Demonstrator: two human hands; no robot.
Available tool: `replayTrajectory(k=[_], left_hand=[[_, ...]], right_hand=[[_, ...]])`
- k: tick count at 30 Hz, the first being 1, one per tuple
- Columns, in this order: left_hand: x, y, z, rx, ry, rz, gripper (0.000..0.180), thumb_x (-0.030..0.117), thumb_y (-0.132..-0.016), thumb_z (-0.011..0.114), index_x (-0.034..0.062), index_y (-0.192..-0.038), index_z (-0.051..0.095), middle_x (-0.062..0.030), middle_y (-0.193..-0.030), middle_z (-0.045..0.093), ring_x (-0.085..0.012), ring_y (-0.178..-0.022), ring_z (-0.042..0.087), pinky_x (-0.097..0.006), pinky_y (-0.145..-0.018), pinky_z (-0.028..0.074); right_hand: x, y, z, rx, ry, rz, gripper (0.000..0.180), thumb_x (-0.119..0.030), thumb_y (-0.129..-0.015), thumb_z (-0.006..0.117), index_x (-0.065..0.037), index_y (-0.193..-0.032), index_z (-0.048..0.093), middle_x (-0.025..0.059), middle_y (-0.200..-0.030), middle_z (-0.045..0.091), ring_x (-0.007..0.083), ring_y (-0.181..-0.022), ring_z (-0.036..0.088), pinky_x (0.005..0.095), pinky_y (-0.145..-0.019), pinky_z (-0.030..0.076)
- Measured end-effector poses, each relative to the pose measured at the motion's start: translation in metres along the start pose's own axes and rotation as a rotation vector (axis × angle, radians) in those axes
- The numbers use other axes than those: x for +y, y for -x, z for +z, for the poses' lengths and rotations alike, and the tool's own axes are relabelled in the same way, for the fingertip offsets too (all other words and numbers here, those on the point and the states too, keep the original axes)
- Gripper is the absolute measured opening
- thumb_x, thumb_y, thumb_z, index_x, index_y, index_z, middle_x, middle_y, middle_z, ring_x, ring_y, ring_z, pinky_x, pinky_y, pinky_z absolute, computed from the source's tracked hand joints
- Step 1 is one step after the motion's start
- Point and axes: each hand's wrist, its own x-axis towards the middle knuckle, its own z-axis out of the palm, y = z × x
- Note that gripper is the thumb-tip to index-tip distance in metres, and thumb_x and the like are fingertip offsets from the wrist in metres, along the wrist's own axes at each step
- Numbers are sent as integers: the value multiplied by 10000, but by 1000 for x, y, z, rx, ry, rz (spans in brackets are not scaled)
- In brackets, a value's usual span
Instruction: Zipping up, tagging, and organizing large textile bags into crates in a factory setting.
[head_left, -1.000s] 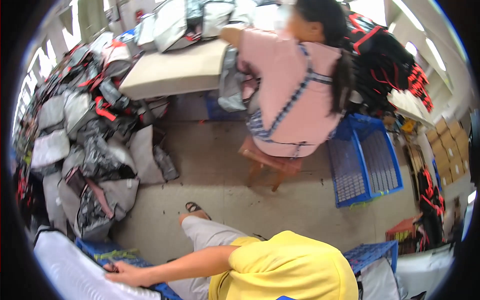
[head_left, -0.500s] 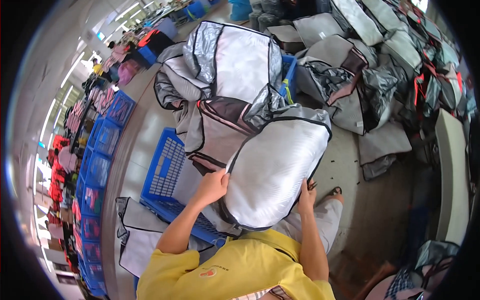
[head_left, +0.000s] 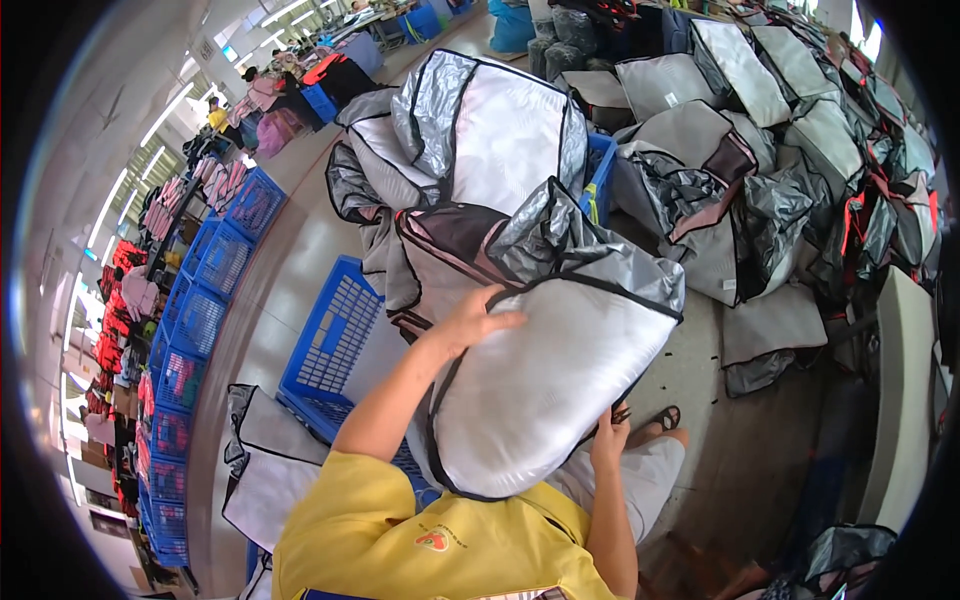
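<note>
A large silver-white insulated bag with black edging lies tilted across my lap, its padded panel facing up. My left hand holds the bag's upper left edge, thumb over the panel and the other fingers partly hidden. At the lower right edge my right hand is closed on the black trim. A small dark item shows at its fingertips, too small to name. Beyond, more silver bags are heaped, with a grey-pink bag that has a dark mesh part touching the one I hold.
A blue plastic crate stands to my left, with folded silver panels beside it. Another blue crate is behind the heap. A big pile of bags fills the far right. Blue baskets line the left; a pale board stands right.
My left hand has moved up and right along the bag's edge. The bag has tilted and slid slightly down toward me. The right hand stays on the lower right edge.
</note>
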Motion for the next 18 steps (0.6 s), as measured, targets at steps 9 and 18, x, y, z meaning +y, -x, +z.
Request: replayTrajectory(k=[9, 18], left_hand=[[58, 48, 27, 262, -508, 179, 384, 249, -898, 826, -20, -1128, 677, -75, -933, 730, -115, -875, 626, -303, -822, 506], [61, 59, 36, 331, -414, 179, 463, 257, -899, 829, -45, -1205, 657, -96, -1053, 731, -132, -948, 636, -297, -870, 509]], right_hand=[[23, -8, -10, -65, -54, 72, 257, -140, -1090, 587, 7, -1295, 629, 17, -1188, 684, 102, -1044, 602, 272, -927, 477], [25, -8, -13, -93, 1, 52, 256, -157, -1088, 595, 14, -1274, 635, 3, -1145, 684, 99, -1019, 597, 277, -930, 481]])
